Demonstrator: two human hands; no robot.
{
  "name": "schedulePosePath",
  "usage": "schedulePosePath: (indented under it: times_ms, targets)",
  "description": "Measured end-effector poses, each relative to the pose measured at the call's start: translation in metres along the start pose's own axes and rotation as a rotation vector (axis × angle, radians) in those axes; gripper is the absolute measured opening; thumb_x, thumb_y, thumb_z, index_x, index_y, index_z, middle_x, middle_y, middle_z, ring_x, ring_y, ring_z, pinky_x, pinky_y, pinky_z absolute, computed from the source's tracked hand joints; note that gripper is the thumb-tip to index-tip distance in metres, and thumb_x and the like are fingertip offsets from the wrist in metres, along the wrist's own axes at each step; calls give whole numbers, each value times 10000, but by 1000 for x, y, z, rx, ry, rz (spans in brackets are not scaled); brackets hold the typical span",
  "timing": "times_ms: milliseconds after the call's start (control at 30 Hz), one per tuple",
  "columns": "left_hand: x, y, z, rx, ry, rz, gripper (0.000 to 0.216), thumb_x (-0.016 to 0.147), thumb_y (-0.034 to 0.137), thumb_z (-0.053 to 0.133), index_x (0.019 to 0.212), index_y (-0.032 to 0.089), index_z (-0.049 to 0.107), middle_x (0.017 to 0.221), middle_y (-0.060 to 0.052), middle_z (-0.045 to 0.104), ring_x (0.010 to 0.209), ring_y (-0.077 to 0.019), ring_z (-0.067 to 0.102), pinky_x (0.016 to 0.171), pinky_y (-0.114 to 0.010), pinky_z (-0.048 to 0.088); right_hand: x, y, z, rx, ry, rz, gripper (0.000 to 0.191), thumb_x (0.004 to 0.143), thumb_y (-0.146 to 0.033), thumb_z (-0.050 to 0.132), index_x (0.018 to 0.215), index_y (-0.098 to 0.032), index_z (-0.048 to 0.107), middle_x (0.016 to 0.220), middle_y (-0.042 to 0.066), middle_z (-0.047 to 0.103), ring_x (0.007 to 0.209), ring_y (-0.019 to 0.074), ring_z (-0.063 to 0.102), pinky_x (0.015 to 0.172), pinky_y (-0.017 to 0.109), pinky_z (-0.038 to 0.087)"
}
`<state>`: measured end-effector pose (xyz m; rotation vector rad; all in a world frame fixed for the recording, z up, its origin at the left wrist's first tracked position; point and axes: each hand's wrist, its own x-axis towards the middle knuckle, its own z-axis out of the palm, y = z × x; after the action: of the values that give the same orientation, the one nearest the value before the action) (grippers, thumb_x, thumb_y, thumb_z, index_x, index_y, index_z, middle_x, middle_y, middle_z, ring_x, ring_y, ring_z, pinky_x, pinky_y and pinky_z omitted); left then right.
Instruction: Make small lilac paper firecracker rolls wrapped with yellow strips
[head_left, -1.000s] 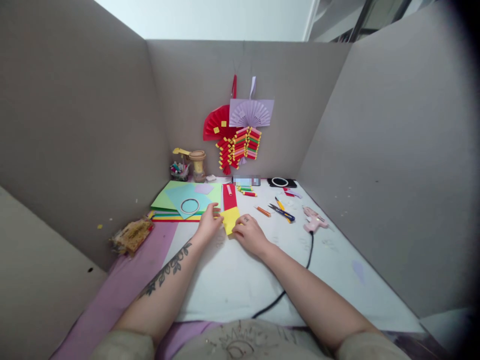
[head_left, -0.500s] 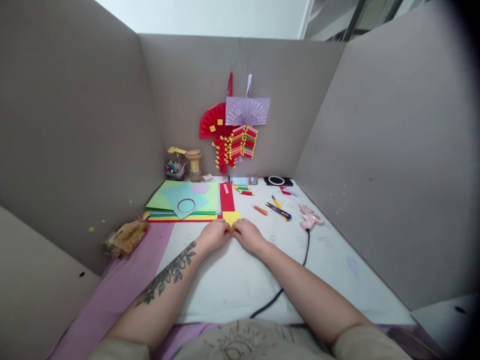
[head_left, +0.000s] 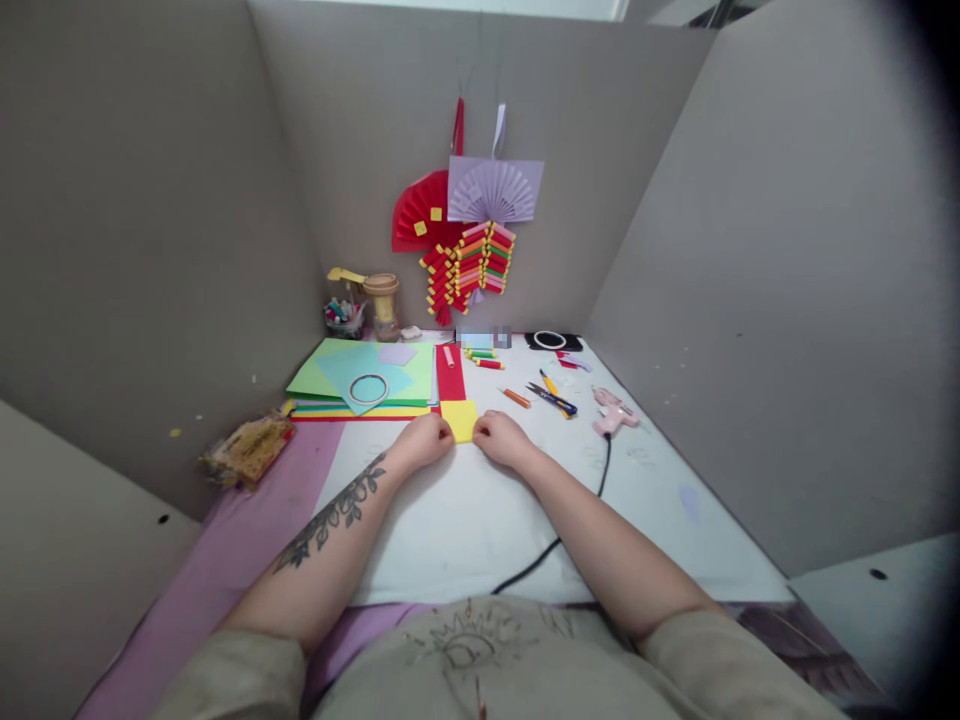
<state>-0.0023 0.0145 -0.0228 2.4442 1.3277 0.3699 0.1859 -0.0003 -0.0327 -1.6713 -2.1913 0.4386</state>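
Note:
A small yellow paper square (head_left: 460, 421) lies between my hands, its far edge over a red paper strip (head_left: 450, 380). My left hand (head_left: 427, 441) is closed at the paper's near left corner, fingers curled. At the near right corner my right hand (head_left: 502, 439) is closed in the same way. The paper's near edge runs between the two hands, and my fingers cover its near corners. Beyond the strip lie several small rolled paper tubes, among them a red tube with yellow ends (head_left: 490, 365).
Left of my hands lies a stack of coloured paper (head_left: 315, 375) with a tape roll (head_left: 368, 390) on it. To the right are a craft knife (head_left: 516, 398), scissors (head_left: 553, 400) and a pink glue gun (head_left: 613, 410) with a black cord. Paper fans (head_left: 495, 190) hang on the back panel.
My hands have moved apart to either side, and more of the yellow paper shows between them. The camera view has tilted down, so the scene sits higher in the picture.

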Motion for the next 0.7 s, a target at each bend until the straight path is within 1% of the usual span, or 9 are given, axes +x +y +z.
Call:
schedulePosePath:
  times_ms: [100,233,433,700]
  targets:
    - [-1,4,-1,32,7,-47,213,753,241,459,633,160,614,653,-46,622,594,-142,517,531,-247,306,1,1,1,-9,1,27,141,743,-184,516,726,-166,656,835,53,611,774,148,523,658,224,351]
    - [0,9,-2,64,3,-131,208,750,243,453,657,161,620,705,-60,644,626,-151,545,540,-246,324,3,1,2,-38,7,64,161,742,-181,507,733,-169,667,835,52,620,777,148,538,657,221,355]
    - [4,14,-3,61,-52,-272,175,725,259,482,695,176,633,768,-57,674,677,-165,589,544,-237,358,4,-1,3,-89,-6,106,192,762,-179,487,765,-170,679,872,64,638,795,157,557,661,226,363]
    - [7,14,-3,74,-68,-317,164,708,289,499,705,196,634,790,-52,679,715,-178,599,582,-242,396,1,-9,1,-158,-13,136,215,797,-195,454,800,-168,667,912,88,634,841,184,554,650,247,358]
